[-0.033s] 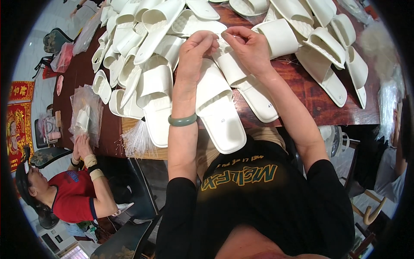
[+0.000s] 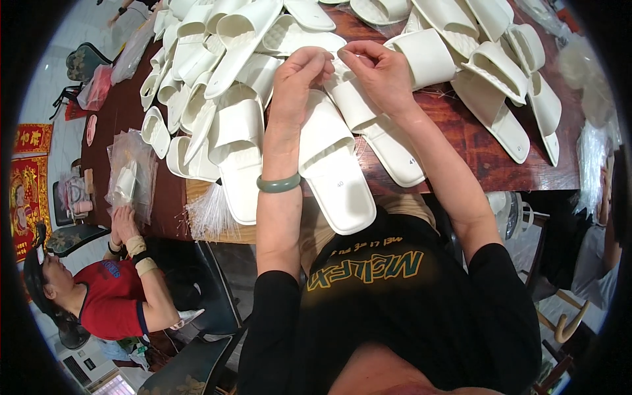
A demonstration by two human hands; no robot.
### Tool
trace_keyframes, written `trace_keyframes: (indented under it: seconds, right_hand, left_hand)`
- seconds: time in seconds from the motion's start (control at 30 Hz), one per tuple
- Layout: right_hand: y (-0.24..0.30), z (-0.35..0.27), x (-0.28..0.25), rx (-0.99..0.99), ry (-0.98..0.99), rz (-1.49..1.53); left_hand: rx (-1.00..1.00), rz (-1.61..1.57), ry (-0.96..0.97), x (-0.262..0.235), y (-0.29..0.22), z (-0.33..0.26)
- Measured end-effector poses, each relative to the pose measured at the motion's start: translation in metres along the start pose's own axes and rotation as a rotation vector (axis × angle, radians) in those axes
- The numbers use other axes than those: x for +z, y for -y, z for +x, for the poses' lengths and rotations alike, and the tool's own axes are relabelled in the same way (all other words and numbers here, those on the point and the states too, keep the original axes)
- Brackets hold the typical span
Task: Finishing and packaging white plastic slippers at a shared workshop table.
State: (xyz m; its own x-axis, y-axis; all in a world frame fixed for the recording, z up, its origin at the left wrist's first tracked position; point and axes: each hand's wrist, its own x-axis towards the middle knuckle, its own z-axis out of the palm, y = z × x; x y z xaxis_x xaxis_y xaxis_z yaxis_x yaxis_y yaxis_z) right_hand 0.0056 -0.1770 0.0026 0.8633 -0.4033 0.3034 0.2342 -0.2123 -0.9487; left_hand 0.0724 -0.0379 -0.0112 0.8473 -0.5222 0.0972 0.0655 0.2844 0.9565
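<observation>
Side by side above two white slippers, my left hand (image 2: 301,71) and my right hand (image 2: 382,74) both have their fingertips pinched together. Whatever lies between the fingers is too small to make out. Below my left hand, a white slipper (image 2: 337,187) points its sole end toward me, past the table edge. A second white slipper (image 2: 395,153) lies under my right hand, partly covered by it. Another slipper (image 2: 238,161) rests left of my left forearm, which wears a green bangle (image 2: 278,184).
White slippers (image 2: 247,29) pile up across the far table (image 2: 461,141), with more at right (image 2: 494,118). Thin white plastic strands (image 2: 212,214) hang at the near edge. At left, a co-worker in red (image 2: 115,299) has hands by a clear bag (image 2: 141,155).
</observation>
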Motion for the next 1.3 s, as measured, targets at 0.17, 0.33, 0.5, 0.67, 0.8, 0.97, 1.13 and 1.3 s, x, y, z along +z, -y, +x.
trace_keyframes:
  seconds: [0.17,0.33,0.5,0.67,0.8,0.97,1.13,1.3]
  right_hand:
    - [-0.006,0.001,-0.001,-0.008,0.037,0.014]
    - [-0.006,0.001,0.000,-0.043,0.032,0.021]
    - [-0.016,0.001,-0.001,-0.079,0.041,-0.056]
    - [-0.011,0.001,-0.002,0.005,0.118,-0.076]
    - [-0.014,0.004,-0.004,-0.057,0.096,-0.090]
    - [-0.015,0.008,-0.005,-0.175,0.040,-0.140]
    - [-0.015,0.011,-0.012,-0.127,0.204,-0.135]
    - [-0.014,0.012,-0.011,-0.292,0.177,-0.259]
  left_hand:
    - [-0.010,-0.026,0.027,0.001,0.000,0.001]
    - [-0.039,0.016,0.058,-0.002,0.001,0.001]
    - [-0.044,0.105,0.129,0.002,0.001,-0.002]
    - [-0.006,0.148,0.104,0.002,0.001,-0.003]
    - [0.012,0.131,0.096,0.006,-0.003,-0.004]
    - [0.010,0.183,0.081,0.004,-0.004,-0.004]
    - [-0.012,0.147,0.041,0.006,-0.005,-0.005]
    - [0.016,0.151,0.009,0.004,-0.004,-0.005]
